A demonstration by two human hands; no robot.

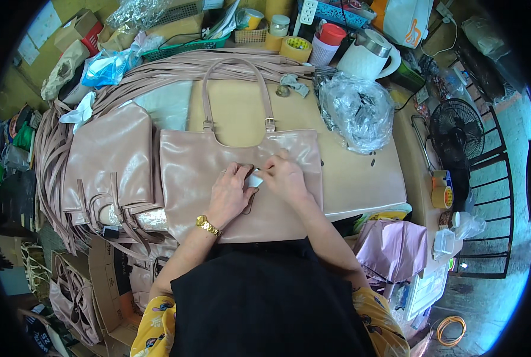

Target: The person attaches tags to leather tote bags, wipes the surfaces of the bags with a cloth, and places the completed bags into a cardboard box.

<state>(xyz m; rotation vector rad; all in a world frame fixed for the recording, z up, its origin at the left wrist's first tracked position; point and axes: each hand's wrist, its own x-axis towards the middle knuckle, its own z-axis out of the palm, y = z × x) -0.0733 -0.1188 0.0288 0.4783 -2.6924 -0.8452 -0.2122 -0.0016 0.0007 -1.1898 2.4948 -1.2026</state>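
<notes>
Black garment (262, 303) filling near side. Left hand (228, 191), right hand (285, 179) nearly closed, pinching white piece (254, 179) over pink bag (270, 217); uneven pull possibly tearing piece.

Right of the dusty-pink tote bag (188, 169), the tan board (360, 184) offers the widest way in; a hand could slide low over it to the bag's side. Beyond the bag's far right corner, crumpled clear plastic (357, 110) bulks up across any reach, the white kettle (363, 56) farther out. Past the bag's far edge there's room inside the looped handle (206, 101), then a thick bundle of straps (158, 74) bars the way. Left of the bag, piled pink bags (111, 157) crowd close. The wearer's black garment (259, 297) closes off its near edge, and the left hand (228, 193) and right hand (285, 178) occupy its middle.
</notes>
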